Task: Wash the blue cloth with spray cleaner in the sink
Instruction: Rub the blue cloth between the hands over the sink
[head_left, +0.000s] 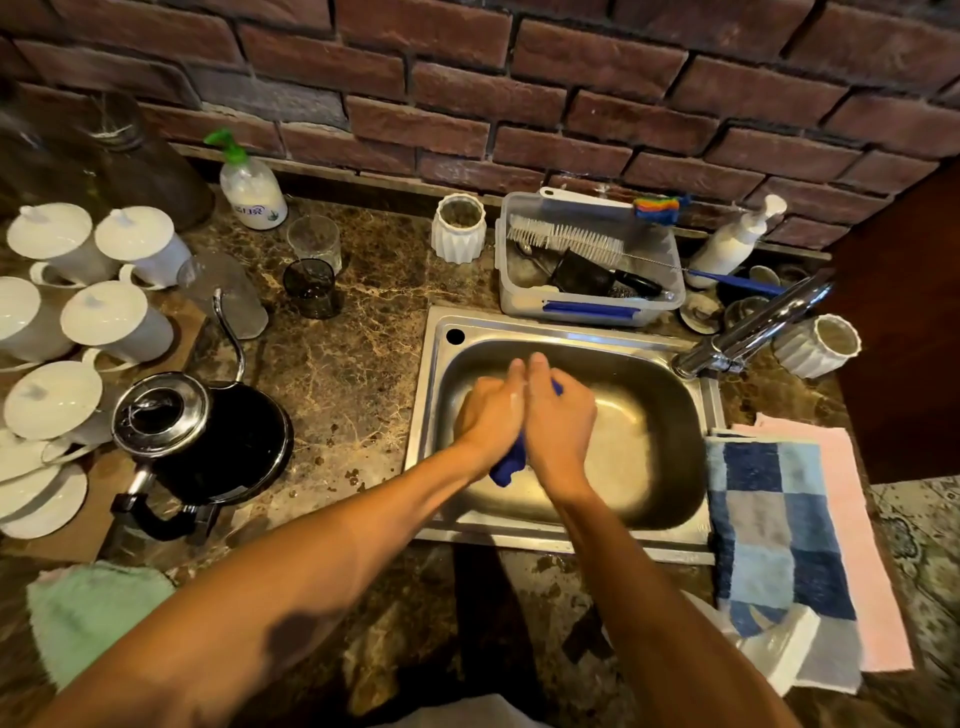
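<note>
Over the steel sink (691, 415), left hand (491, 415) and right hand (561, 421) each grip the bunched, soft blue cloth (508, 465).

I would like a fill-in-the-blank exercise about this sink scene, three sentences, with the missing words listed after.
1. Both hands, left hand and right hand, squeeze the dark blue cloth above the steel ____.
2. The checked blue towel lies to the ____ of the steel sink.
3. The white pump bottle with a ____ pump stands by the brick wall.

Missing words: sink; right; green
</note>
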